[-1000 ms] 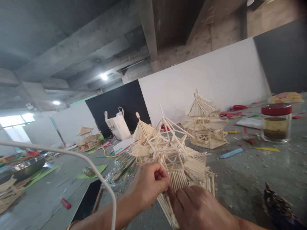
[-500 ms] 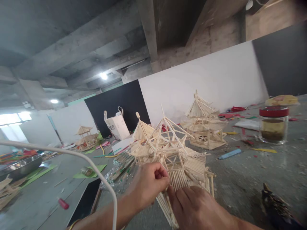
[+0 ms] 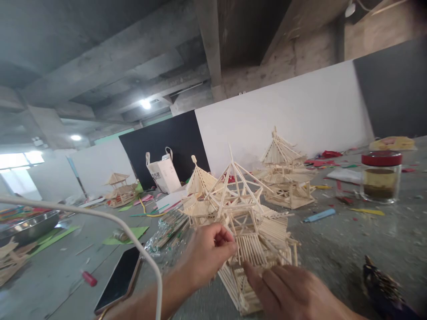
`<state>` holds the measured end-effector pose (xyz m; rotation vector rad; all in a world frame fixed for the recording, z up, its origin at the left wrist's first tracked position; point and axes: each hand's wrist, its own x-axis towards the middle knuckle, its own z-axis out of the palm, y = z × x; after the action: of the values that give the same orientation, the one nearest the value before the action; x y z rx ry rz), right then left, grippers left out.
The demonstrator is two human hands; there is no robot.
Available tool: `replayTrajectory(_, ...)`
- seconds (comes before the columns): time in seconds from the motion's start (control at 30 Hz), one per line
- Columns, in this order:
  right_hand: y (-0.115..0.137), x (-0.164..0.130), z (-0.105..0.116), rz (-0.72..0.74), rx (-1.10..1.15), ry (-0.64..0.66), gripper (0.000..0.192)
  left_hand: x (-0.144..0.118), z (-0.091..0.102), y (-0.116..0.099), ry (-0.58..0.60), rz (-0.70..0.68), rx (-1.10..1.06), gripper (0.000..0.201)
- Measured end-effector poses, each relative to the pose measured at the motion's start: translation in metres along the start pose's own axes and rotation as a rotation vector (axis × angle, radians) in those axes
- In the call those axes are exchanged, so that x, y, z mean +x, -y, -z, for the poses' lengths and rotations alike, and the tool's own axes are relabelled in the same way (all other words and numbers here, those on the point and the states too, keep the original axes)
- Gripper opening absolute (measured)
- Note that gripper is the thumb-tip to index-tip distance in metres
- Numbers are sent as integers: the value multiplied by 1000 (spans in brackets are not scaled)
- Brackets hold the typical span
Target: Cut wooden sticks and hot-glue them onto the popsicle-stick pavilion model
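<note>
Stick pagoda model (image 3: 248,231) held at table centre, light and brittle.
Left hand (image 3: 207,253) fingers are pinched on its roof edge at 9 o'clock; right hand (image 3: 293,293) fingertips are pressed, slightly spread, against the stiffer lower wall.

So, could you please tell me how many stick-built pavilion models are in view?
4: the unfinished one under both hands, one with a closed roof just behind it, one farther right, and a small one far left by the wall. Others may be hidden.
</note>
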<state>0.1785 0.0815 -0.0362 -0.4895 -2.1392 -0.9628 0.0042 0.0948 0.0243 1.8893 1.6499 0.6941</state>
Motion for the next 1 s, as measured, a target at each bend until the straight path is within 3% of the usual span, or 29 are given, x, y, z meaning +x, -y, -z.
replayTrajectory(0.17, -7, -7, 14, -10, 9, 60, 37, 3, -1, 4, -42, -26, 29, 18)
replayTrajectory(0.6, 0, 0, 2, -127, 52, 66, 34, 4, -1, 0, -3, -5, 17, 27)
replayTrajectory(1.0, 8, -6, -4, -72, -23, 27, 33, 5, -2, 6, -14, -50, 33, 26)
